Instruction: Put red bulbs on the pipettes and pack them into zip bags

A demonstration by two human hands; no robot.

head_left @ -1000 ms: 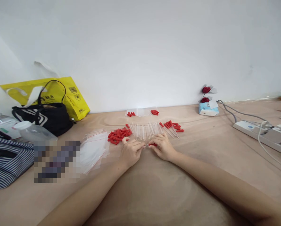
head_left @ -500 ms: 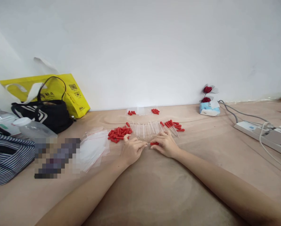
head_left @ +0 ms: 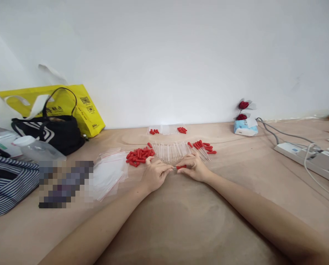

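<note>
My left hand (head_left: 156, 174) pinches a thin clear tube (head_left: 174, 168) between thumb and fingers. Facing it, my right hand (head_left: 194, 168) grips a red rubber bulb (head_left: 181, 166) that meets the tube's end. Beyond both hands lies a fan of clear glass-like tubes (head_left: 168, 151). A heap of red bulbs (head_left: 137, 156) is just left of the tubes, beside my left hand. Several tubes with red bulbs on them (head_left: 200, 144) rest to the right, behind my right hand.
Clear plastic bags (head_left: 109, 173) lie left of the bulbs. Farther left are a striped bag (head_left: 12, 184), a bottle (head_left: 40, 149), a black bag (head_left: 56, 134) and a yellow bag (head_left: 91, 114). Filled bags (head_left: 167, 129) lie near the wall. A power strip (head_left: 291, 151) and tissue pack (head_left: 246, 127) are right.
Both hands stay nearly in place, still holding the tube and the bulb. The view has shifted slightly, and the bulb appears a little higher.
</note>
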